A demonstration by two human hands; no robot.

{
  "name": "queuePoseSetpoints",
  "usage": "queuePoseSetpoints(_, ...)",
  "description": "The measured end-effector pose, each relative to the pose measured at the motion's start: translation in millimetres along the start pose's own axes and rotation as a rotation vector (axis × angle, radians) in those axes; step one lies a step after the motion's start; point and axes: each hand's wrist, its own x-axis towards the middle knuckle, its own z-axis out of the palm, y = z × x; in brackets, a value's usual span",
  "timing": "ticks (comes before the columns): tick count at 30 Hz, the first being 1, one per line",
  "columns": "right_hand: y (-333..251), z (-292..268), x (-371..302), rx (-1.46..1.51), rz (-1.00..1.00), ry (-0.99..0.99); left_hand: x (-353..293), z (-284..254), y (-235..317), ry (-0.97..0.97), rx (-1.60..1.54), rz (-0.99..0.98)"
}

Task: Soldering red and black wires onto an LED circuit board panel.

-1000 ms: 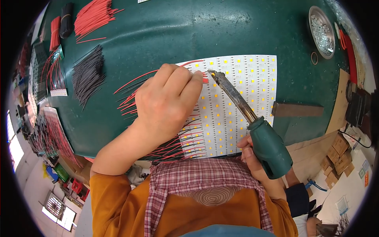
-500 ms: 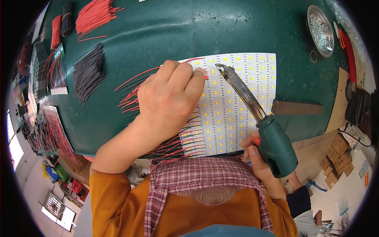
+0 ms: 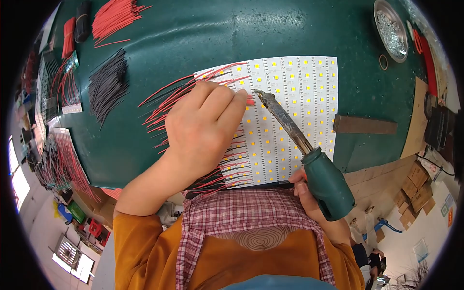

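A white sheet of LED strips (image 3: 285, 121) with yellow LEDs lies in front of me, red and black wires (image 3: 166, 104) fanning out from its left edge. My left hand (image 3: 205, 125) rests over that edge, fingers pinched on red wires whose red ends (image 3: 250, 100) poke out past the fingertips. In my right hand (image 3: 309, 198) is a soldering iron with a green handle (image 3: 328, 183). Its dark tip points up and left, close to those red ends; contact cannot be made out. The handle hides part of the right hand's fingers.
Loose black wires (image 3: 108, 87) and red wires (image 3: 113, 21) lie at the left on the green mat. Wired boards (image 3: 70, 159) line the left edge. A brown bar (image 3: 365, 125) touches the sheet's right side. A metal bowl (image 3: 390, 31) stands at the far right.
The iron's tip has come left and nearer to me, closer to my left fingertips. My left hand has slid slightly nearer, uncovering more wires and LEDs at the sheet's upper left.
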Motion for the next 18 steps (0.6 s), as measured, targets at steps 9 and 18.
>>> queuePoseSetpoints(9,-6.2,-7.6,10.3,-0.061,-0.13,-0.126,3.1,2.2,3.6,-0.035,0.083,-0.014)
queuePoseSetpoints(18,-8.5,-9.8,15.7,-0.393,-0.232,-0.176,7.9,0.8,8.1,-0.07,0.115,-0.047)
